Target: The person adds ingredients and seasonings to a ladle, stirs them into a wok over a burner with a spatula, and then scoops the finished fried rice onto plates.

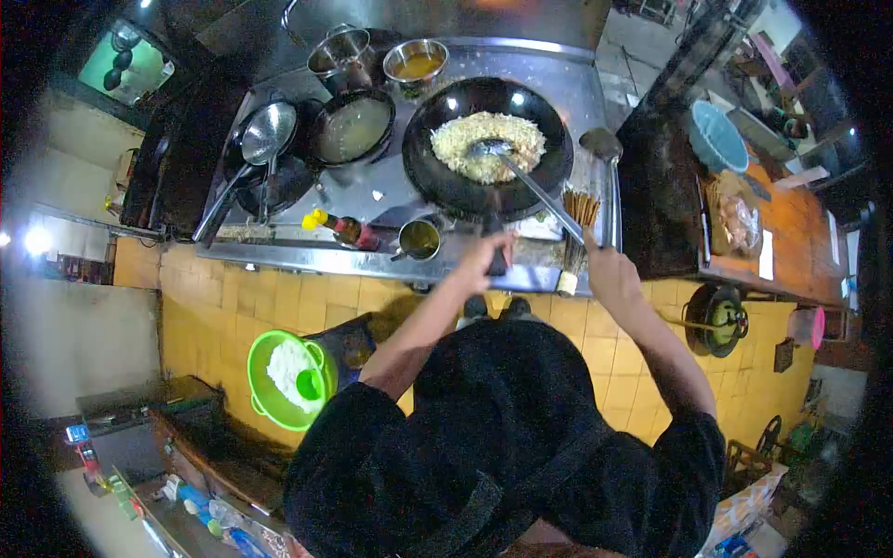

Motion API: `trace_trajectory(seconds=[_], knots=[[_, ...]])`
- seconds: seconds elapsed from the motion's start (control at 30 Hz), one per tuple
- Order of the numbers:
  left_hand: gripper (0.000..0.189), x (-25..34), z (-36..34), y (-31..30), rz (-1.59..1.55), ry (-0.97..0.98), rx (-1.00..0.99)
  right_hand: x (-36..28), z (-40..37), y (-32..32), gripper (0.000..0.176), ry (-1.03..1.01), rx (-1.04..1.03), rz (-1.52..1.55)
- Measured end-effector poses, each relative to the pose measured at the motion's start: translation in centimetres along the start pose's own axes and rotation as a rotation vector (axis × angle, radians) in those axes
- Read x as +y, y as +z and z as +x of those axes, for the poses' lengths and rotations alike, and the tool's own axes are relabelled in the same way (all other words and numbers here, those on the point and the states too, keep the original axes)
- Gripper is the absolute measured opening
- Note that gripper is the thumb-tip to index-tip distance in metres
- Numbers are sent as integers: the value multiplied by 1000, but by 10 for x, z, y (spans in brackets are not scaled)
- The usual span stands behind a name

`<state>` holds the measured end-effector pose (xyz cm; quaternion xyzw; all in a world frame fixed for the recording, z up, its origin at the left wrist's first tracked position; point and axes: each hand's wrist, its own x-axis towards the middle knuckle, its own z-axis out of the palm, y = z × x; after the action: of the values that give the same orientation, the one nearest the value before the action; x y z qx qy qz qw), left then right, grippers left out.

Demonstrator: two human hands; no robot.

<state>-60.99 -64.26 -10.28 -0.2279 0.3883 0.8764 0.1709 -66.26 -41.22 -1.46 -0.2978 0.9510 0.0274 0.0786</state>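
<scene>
A large black wok [423, 181] sits on the steel stove, holding a mound of pale yellow fried rice [465, 130]. My left hand [482, 264] is closed around the wok's handle at the front edge of the stove, slightly blurred. My right hand [614, 277] grips the end of a long metal ladle [539, 193], whose bowl rests in the rice. Just left of the right hand, a bamboo brush [581, 206] lies near the stove's edge. To the left of my left hand stands a small metal pot [419, 239].
A bottle with a yellow cap [353, 232], a second wok with liquid [353, 130], a strainer [270, 133] and a metal bowl of yellow liquid [416, 63] occupy the stove. Another ladle [603, 145] lies at right. A green tub [263, 400] stands on the floor.
</scene>
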Motion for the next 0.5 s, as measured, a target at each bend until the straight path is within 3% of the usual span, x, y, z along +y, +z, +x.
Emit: trace_trajectory(seconds=[0.03,0.07,0.1,0.2,0.23,0.27,0.33,0.43,0.47,0.5], knots=[[23,-7,-18,17,15,14,82,4,7,-1,50,55,29,-9],[21,-7,-37,32,-152,-227,86,7,5,-14,50,52,42,-15],[19,-8,-58,41,75,-150,50,10,-4,-37,50,74,59,80],[12,-9,-30,11,-23,-152,139,17,-23,-81,51,99,100,262],[11,-19,1,-17,140,-46,160,17,-29,-83,53,127,90,363],[11,-19,21,-37,81,10,31,12,-26,-76,53,123,81,365],[11,-15,43,-47,166,168,-2,-5,-8,-44,54,112,300,312],[11,-12,63,-43,157,189,91,-30,49,41,57,202,209,300],[11,-12,64,-42,152,194,87,-30,68,74,59,221,65,247],[12,-12,62,-43,148,177,113,-32,76,76,58,202,36,197]])
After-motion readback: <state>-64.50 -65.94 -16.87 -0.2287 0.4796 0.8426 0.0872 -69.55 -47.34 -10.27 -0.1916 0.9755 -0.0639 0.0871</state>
